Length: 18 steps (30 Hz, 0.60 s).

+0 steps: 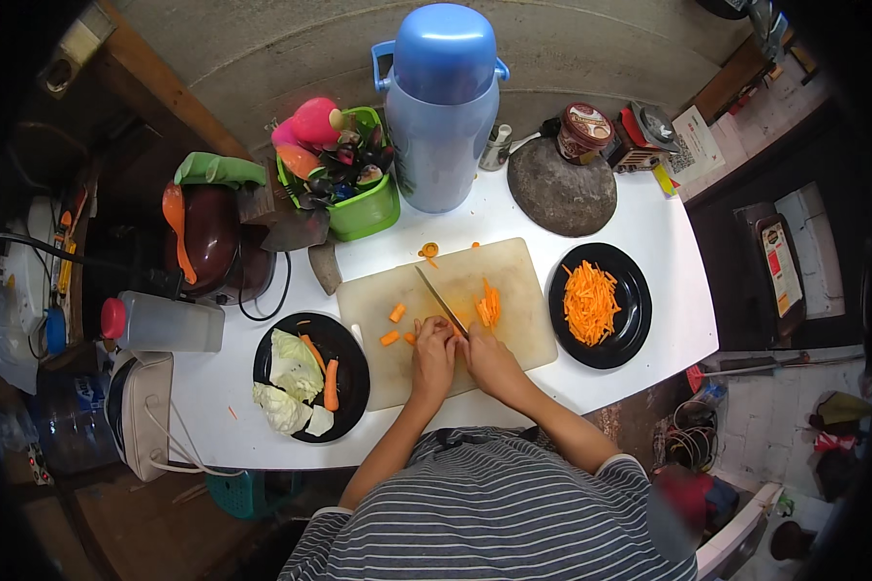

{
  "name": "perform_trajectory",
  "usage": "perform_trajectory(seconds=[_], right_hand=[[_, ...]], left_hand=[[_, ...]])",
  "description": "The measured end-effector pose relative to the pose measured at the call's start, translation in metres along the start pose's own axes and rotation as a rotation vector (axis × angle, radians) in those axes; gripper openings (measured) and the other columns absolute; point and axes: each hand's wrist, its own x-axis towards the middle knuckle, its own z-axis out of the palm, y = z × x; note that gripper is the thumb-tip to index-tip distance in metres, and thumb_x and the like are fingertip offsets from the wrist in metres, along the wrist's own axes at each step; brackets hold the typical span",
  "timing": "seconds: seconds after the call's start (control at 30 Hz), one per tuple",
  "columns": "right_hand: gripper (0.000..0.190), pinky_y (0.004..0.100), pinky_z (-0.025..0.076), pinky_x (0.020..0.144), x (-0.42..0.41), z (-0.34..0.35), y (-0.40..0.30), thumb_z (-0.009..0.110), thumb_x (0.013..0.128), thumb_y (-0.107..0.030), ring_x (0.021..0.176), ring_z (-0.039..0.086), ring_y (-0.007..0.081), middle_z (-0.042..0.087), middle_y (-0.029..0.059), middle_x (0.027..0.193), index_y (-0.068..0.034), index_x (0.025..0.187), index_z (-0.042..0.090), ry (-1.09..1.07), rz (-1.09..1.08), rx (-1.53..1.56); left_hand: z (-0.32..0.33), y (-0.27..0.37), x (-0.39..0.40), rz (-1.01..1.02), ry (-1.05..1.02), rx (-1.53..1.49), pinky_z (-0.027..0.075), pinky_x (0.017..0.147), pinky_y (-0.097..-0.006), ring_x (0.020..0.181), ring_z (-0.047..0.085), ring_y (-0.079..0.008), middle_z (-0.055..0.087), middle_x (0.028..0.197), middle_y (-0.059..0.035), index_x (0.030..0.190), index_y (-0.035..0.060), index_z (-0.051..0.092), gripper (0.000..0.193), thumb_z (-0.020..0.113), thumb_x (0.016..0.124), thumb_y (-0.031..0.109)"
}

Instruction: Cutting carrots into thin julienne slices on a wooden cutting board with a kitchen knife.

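Note:
A pale plastic cutting board (378, 363) lies in front of me on the white table. My right hand (490, 361) grips a kitchen knife (436, 296), its blade pointing away and to the left. Close beside it, my left hand (434, 356) has its fingertips bent down by the blade, around a carrot piece that is mostly hidden. Loose carrot chunks (397, 313) lie left of my left hand. Right of the knife sits a small bunch of carrot sticks (487, 305). A black plate at the right (636, 319) holds a heap of shredded carrot (591, 303).
Another black plate (356, 392) at left bears cabbage pieces (294, 367) and carrots (330, 385). Behind the board stand a tall blue thermos (443, 123), a green utensil basket (367, 210) and a stone mortar (563, 192). A red-capped bottle (171, 323) lies at far left.

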Motion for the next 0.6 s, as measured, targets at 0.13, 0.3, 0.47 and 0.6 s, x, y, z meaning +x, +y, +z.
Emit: perform_trajectory(seconds=[0.13,0.3,0.47,0.6], right_hand=[[0.027,0.0526,0.051,0.062,-0.031,0.001,-0.007,0.045,0.099,-0.025,0.068,0.063,0.0455,0.061,0.0298,0.072,0.002,0.099,0.043,-0.097,0.134,-0.09],[0.026,0.0512,0.052,0.057,-0.033,0.021,-0.003,0.046,0.099,-0.025,0.065,0.064,0.0428,0.061,0.0272,0.068,0.0,0.094,0.042,-0.065,0.188,-0.146],[0.027,0.0536,0.05,0.059,-0.003,0.021,0.002,0.045,0.099,-0.026,0.066,0.063,0.0458,0.062,0.0275,0.07,0.001,0.099,0.043,-0.024,0.126,-0.099],[0.028,0.0544,0.05,0.062,-0.005,0.003,-0.003,0.044,0.1,-0.027,0.068,0.062,0.0468,0.061,0.0287,0.071,0.001,0.1,0.043,-0.033,0.077,-0.013]], left_hand=[[-0.001,-0.001,0.0,0.007,-0.018,-0.02,0.026,0.112,-0.0503,0.087,0.06,-0.0343,0.059,0.096,-0.0179,0.092,-0.007,0.067,0.014,0.061,0.08,-0.003],[-0.004,0.007,0.003,0.041,-0.03,-0.003,0.027,0.11,-0.0495,0.089,0.06,-0.0334,0.06,0.097,-0.0174,0.093,-0.0063,0.068,0.015,0.06,0.081,-0.003],[-0.002,-0.001,0.001,0.029,-0.003,0.006,0.027,0.112,-0.0459,0.09,0.062,-0.0311,0.061,0.1,-0.0162,0.091,-0.0059,0.069,0.016,0.065,0.076,-0.005],[0.0,-0.004,-0.002,-0.009,0.005,-0.028,0.025,0.113,-0.0463,0.094,0.061,-0.0314,0.062,0.1,-0.016,0.091,-0.007,0.069,0.015,0.065,0.077,-0.003]])
